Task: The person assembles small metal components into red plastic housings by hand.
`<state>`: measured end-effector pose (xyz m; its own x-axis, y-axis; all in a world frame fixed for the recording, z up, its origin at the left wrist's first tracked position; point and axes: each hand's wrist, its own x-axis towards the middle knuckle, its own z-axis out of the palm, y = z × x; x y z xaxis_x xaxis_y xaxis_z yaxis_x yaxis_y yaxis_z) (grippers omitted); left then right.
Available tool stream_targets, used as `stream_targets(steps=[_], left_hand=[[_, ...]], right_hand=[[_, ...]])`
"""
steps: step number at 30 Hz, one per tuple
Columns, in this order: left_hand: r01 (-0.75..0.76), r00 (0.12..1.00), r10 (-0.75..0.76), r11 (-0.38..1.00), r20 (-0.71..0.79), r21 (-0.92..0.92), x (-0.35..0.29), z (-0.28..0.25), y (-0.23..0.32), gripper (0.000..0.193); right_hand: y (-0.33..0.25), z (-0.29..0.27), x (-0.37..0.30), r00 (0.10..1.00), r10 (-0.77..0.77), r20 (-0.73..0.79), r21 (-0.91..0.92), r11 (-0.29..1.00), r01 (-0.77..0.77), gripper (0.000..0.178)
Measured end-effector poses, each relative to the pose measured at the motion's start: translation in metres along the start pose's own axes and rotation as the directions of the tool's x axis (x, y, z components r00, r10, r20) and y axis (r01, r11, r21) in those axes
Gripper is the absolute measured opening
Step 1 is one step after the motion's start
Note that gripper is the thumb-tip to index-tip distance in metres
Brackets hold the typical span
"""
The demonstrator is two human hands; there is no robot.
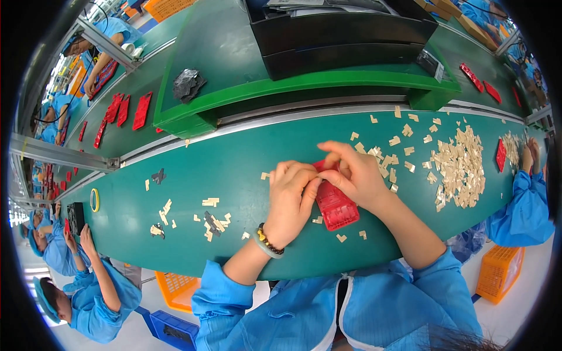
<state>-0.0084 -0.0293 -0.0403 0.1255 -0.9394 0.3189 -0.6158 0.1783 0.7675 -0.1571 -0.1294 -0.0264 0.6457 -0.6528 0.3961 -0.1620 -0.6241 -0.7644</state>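
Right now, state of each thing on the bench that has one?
Red plastic part: flat on the green table, held by both hands.
Left hand: fingers curled on the part's top edge.
Right hand: pinching at the same edge.
Beige chips: loose, heaped at right, scattered elsewhere.
Black trays: stacked on the raised shelf.

- Long green workbench (193,175), curving across the view, edged with a metal rail (281,114).
- Raised green shelf (234,93) above, bearing black trays (345,38).
- Pale floor (521,316) below, with orange crates (497,272) and a blue crate (170,330).
- Bright daylight at far left.
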Motion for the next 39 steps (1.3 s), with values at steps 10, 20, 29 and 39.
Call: stream_targets(steps=[10, 20, 29, 39], left_hand=[[-0.232, 0.967, 0.253, 0.913, -0.019, 0.335, -0.006, 0.001, 0.006, 0.03], [-0.23, 0.973, 0.198, 0.835, 0.116, 0.501, -0.023, 0.024, 0.011, 0.047], [-0.219, 0.976, 0.184, 0.856, 0.119, 0.469, -0.021, 0.024, 0.01, 0.046], [-0.204, 0.978, 0.164, 0.876, 0.127, 0.436, -0.02, 0.023, 0.011, 0.043]], right_hand=[[0.032, 0.004, 0.005, 0.955, 0.296, 0.031, 0.203, 0.933, -0.296, 0.015], [0.036, 0.005, 0.006, 0.883, 0.43, 0.187, 0.065, 0.892, -0.448, 0.016], [0.03, 0.01, 0.006, 0.929, 0.346, 0.129, -0.033, 0.938, -0.345, 0.016], [0.032, 0.008, 0.005, 0.949, 0.28, 0.143, -0.005, 0.959, -0.282, 0.015]])
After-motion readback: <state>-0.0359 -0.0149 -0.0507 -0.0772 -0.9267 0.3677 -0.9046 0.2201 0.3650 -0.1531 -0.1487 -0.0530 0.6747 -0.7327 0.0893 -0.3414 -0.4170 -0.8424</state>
